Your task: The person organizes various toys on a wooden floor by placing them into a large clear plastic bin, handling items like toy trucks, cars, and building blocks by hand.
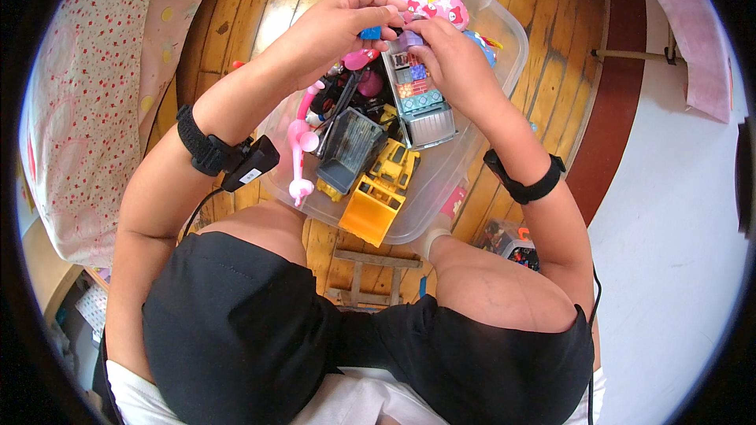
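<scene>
Both my hands are raised over the far part of a clear plastic bin (516, 63) of toys, with their fingertips close together. My left hand (353, 24) is closed, with a small blue piece (370, 33) showing under its fingers. My right hand (453, 61) pinches a small purple piece (409, 39), partly covered by the fingers. Just below the hands lies a grey toy (425, 122) with a brick-patterned top. A pink-patterned round item (437, 4) sits beyond the right hand.
Inside the bin lie a yellow toy loader (378, 201), a grey toy dump bed (352, 149) and a pink toy stick (299, 138). Bed covers (87, 94) hang at the left. A small box of mixed pieces (512, 244) stands by my right leg on the wooden floor (551, 47).
</scene>
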Action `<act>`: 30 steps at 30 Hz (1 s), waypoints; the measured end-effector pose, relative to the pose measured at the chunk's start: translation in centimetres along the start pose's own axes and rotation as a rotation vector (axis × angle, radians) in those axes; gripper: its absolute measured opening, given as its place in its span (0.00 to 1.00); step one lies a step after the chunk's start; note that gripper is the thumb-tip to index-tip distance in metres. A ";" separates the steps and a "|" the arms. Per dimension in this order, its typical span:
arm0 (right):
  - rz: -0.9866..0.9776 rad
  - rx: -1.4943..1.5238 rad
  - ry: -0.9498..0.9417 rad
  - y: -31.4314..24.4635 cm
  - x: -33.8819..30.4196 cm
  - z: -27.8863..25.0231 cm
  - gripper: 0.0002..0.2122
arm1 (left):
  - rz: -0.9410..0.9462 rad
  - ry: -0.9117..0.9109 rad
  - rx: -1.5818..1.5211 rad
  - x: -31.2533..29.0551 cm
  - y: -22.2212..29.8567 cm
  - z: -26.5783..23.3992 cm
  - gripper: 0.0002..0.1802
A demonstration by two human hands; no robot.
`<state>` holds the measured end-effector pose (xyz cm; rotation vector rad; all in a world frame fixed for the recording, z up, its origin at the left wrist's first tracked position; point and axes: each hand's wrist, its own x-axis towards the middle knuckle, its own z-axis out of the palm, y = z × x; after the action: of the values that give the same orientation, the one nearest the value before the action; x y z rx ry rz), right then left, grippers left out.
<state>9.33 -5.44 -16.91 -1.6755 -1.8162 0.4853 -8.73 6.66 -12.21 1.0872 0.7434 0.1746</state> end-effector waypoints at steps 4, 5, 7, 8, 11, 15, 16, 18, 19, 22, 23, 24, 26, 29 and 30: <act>-0.031 -0.111 -0.074 0.1 0.1 0.3 0.09 | 0.007 0.008 -0.015 -0.1 0.5 0.5 0.15; -0.049 -0.157 -0.081 0.3 -0.1 0.7 0.09 | 0.007 0.008 -0.014 0.0 0.5 0.4 0.15; -0.068 -0.200 -0.088 0.4 -0.1 1.0 0.09 | 0.025 -0.003 -0.047 0.2 0.2 0.0 0.16; -0.074 -0.239 -0.087 0.3 -0.1 1.0 0.09 | 0.024 0.000 -0.046 0.2 0.0 -0.1 0.16; -0.043 -0.227 -0.042 -0.3 0.0 0.4 0.10 | 0.025 0.053 -0.098 0.3 -0.2 0.1 0.17; 0.172 0.280 0.163 -2.9 0.3 -1.7 0.14 | 0.032 0.030 -0.212 0.4 -0.3 0.1 0.23; 0.174 0.277 0.165 -3.3 0.7 -2.0 0.14 | 0.033 -0.006 -0.237 0.5 -0.2 0.3 0.26; -0.089 0.171 0.233 -3.8 1.4 -2.2 0.15 | 0.004 -0.093 -0.319 0.4 0.0 0.8 0.28; -0.135 0.212 0.182 -3.1 1.4 -1.8 0.15 | -0.025 -0.178 -0.399 0.2 0.4 1.4 0.30; -0.071 0.135 0.178 -1.7 0.8 -1.6 0.16 | 0.001 -0.059 -0.231 -0.7 1.0 3.5 0.32; -0.073 0.137 0.178 -1.0 0.6 -1.5 0.16 | 0.040 0.003 -0.127 -0.4 0.4 3.1 0.32; -0.014 0.132 0.119 -0.1 0.4 -1.5 0.15 | 0.040 0.005 -0.127 0.0 -0.1 2.4 0.32; 0.044 0.127 0.064 0.6 0.2 -1.1 0.15 | 0.241 0.029 0.317 0.5 -0.2 1.0 0.29; 0.083 0.064 0.014 1.0 -0.1 -0.3 0.14 | 0.231 0.041 0.346 1.0 -0.5 0.6 0.27; 0.059 0.065 -0.014 1.2 0.0 -0.1 0.14 | 0.231 0.036 0.347 1.0 -0.6 0.7 0.27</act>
<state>10.29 -5.27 -17.59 -1.6891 -1.7464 0.5758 -7.64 6.31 -13.01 1.5052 0.6939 0.2683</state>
